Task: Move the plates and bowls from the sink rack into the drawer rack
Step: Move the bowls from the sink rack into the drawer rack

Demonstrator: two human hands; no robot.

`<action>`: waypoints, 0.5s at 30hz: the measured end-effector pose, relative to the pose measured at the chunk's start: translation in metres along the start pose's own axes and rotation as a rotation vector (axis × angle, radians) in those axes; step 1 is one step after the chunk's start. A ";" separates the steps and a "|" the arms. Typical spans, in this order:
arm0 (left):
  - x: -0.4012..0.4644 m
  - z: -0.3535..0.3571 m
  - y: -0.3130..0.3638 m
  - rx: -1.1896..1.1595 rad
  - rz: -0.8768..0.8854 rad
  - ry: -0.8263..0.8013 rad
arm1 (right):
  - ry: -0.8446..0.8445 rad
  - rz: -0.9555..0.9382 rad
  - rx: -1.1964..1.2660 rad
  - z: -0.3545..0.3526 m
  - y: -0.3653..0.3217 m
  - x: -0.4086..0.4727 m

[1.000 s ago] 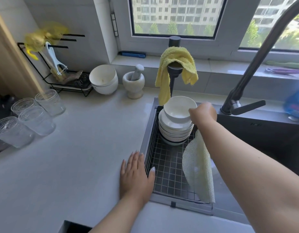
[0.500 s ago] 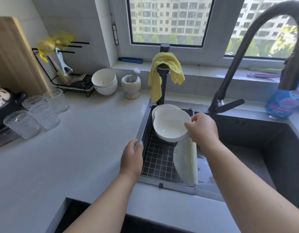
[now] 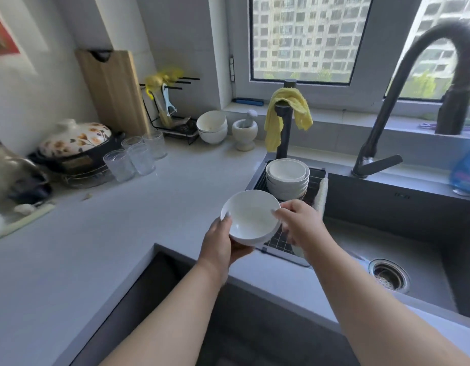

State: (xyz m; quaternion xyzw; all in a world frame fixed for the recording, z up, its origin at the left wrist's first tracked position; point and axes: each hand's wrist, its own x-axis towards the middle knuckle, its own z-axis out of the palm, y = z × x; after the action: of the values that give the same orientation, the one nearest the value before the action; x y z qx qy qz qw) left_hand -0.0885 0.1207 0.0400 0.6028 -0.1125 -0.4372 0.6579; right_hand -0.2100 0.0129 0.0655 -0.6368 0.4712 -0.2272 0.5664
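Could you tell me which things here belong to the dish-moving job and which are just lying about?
Job:
- white bowl, held by left hand and right hand
- stacked bowls
- sink rack

Lying about:
- glasses
- clay pot
- mortar
- yellow cloth
- cutting board

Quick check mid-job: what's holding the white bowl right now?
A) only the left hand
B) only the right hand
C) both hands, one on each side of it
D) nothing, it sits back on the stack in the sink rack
C: the left hand cups the white bowl from below-left while the right hand pinches its right rim, clear of the stack of bowls.
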 end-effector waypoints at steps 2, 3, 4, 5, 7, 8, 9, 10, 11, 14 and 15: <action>-0.023 -0.011 -0.001 -0.037 0.010 0.053 | -0.153 0.050 0.119 0.007 0.002 -0.019; -0.034 -0.017 -0.002 -0.049 0.020 0.082 | -0.223 0.091 0.174 0.012 0.003 -0.029; -0.045 -0.024 -0.004 -0.056 0.030 0.112 | -0.290 0.134 0.233 0.017 0.005 -0.038; -0.056 -0.030 -0.005 -0.066 0.044 0.142 | -0.357 0.167 0.295 0.023 0.007 -0.046; -0.079 -0.043 -0.007 -0.107 0.070 0.193 | -0.477 0.209 0.409 0.037 0.009 -0.063; -0.091 -0.051 -0.009 -0.122 0.080 0.218 | -0.522 0.223 0.455 0.044 0.010 -0.072; -0.102 -0.059 -0.010 -0.130 0.090 0.244 | -0.555 0.229 0.478 0.052 0.010 -0.079; -0.114 -0.067 -0.010 -0.130 0.102 0.273 | -0.583 0.224 0.478 0.060 0.010 -0.087; -0.124 -0.075 -0.011 -0.128 0.112 0.305 | -0.611 0.217 0.472 0.068 0.010 -0.095; -0.154 -0.100 -0.015 -0.125 0.133 0.389 | -0.688 0.224 0.474 0.093 0.010 -0.116; -0.164 -0.107 -0.016 -0.129 0.137 0.415 | -0.713 0.232 0.471 0.102 0.010 -0.123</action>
State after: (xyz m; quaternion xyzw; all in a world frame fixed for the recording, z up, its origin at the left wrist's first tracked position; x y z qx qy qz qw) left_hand -0.1205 0.3138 0.0612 0.6275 0.0129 -0.2645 0.7322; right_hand -0.1853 0.1713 0.0604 -0.4717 0.2499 -0.0296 0.8451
